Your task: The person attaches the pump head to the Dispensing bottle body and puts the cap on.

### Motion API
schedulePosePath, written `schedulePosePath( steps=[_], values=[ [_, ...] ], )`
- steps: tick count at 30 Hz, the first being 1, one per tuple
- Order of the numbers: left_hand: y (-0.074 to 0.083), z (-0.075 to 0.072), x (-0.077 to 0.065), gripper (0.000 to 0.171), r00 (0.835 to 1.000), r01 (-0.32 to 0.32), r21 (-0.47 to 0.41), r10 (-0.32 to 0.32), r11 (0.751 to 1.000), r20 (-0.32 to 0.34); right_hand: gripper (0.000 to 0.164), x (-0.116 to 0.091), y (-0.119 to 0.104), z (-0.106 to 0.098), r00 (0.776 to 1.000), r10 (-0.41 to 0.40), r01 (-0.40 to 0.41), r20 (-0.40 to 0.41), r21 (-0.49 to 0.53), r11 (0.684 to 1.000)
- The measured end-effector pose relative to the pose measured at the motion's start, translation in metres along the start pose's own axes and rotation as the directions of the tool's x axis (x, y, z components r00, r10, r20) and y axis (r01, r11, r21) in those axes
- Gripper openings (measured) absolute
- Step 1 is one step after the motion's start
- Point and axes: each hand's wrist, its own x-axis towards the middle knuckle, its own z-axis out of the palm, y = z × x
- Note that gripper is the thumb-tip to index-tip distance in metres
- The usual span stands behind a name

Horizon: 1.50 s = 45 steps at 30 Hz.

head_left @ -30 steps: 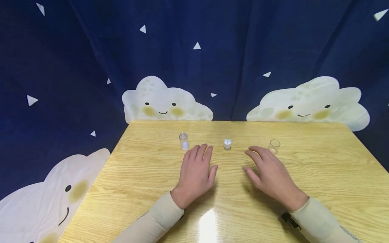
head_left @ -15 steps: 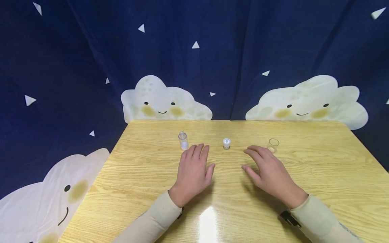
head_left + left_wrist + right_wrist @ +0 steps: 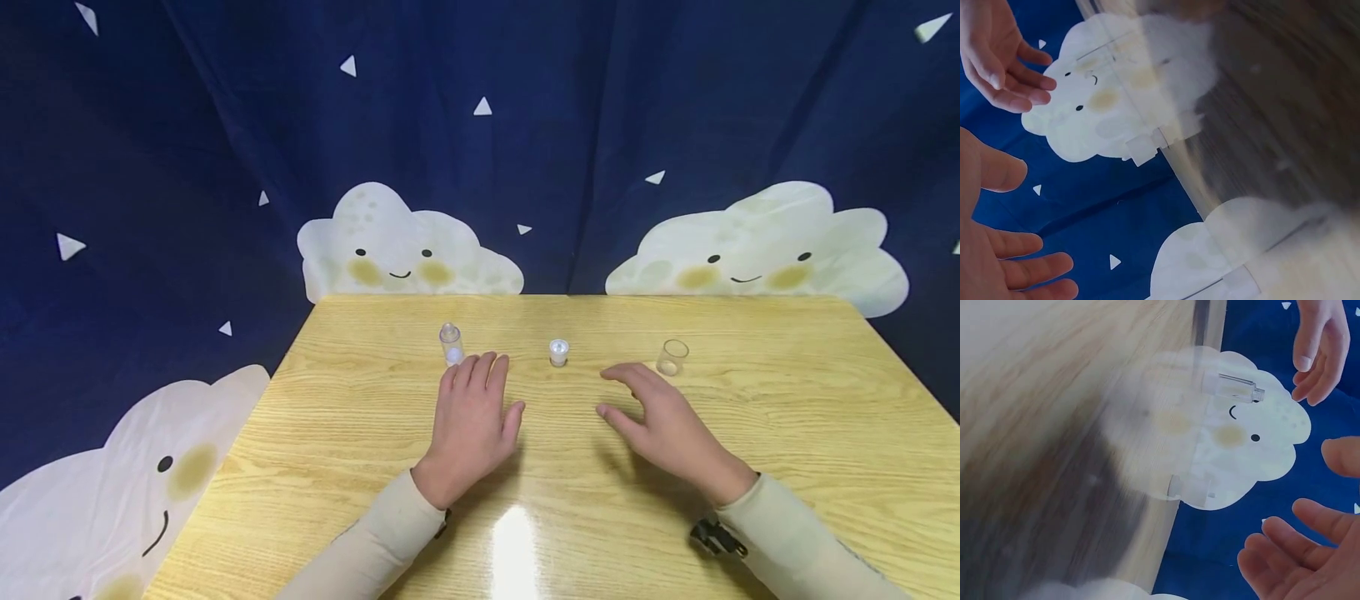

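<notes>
In the head view, the left hand (image 3: 468, 429) hangs palm down over the near middle of the wooden table (image 3: 337, 433), fingers reaching toward the far edge, thumb out to the right; its grip is loose and holds nothing. The right hand (image 3: 667, 425) leans in from the near right, its fingers gently bent and its thumb apart from them, likewise holding nothing. Just beyond the left fingertips stands a slim clear bottle (image 3: 450, 337) with a whitish base, partly covered by them. Midway between the hands, farther back, is a small white round piece (image 3: 558, 352); to the right, beyond the right hand, stands a clear, open-topped cup (image 3: 672, 357).

In the left wrist view, both hands show relaxed, separated fingers. A pale shape by the table edge is probably the white piece, though blur makes that uncertain.

In the right wrist view, the bottle shows transparent walls and a narrower clear neck, apart from the left hand.
</notes>
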Motion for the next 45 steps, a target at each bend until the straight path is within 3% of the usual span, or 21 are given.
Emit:
schedulePosePath(
  steps=[10,16,30,45],
  values=[
    [0.0,0.002,0.001,0.054,1.0,-0.021,-0.04,0.02,0.999,-0.014,0.041,0.001,0.003,-0.003,0.996,0.072,-0.074,0.046,0.054,0.996],
    [-0.004,-0.001,0.003,0.054,1.0,-0.003,-0.089,0.005,0.996,0.027,0.04,-0.001,0.005,0.0,0.995,0.082,-0.086,0.051,0.073,0.994],
    [-0.043,-0.018,0.014,0.051,0.985,0.166,-0.237,-0.174,0.957,-0.014,0.041,-0.005,0.011,0.003,0.994,0.095,-0.1,0.062,0.08,0.992],
    [-0.075,-0.014,0.017,0.057,0.944,0.329,-0.267,-0.323,0.906,0.067,0.041,-0.008,0.005,0.003,0.995,0.08,-0.084,0.062,0.072,0.994]
  ],
)
